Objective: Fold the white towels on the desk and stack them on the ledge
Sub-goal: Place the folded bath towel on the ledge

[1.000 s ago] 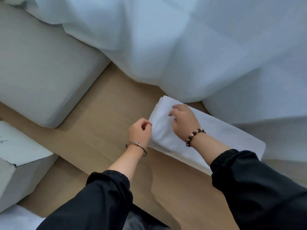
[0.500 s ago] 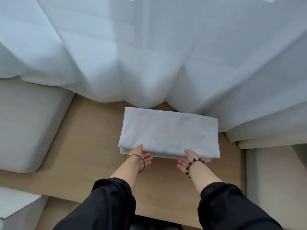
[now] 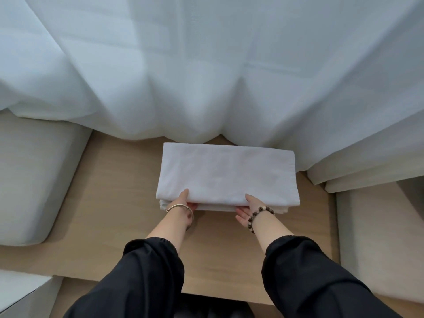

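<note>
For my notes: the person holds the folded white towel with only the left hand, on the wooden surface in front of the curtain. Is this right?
Not quite. The head view shows both hands holding the folded white towel: the left hand and the right hand grip its near edge. The rest is correct.

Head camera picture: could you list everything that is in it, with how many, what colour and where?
folded towels: one stack of several layers, exact count unclear, white, middle of the ledge, near edge held
ledge: one, light wood, centre
curtain: one, sheer white, behind the stack
cushions: beige, left and right
box: one, white, bottom left
bangle: one, metal, left wrist
bead bracelet: one, brown, right wrist
sleeves: two, black
left hand: gripping stack
right hand: gripping stack
</note>
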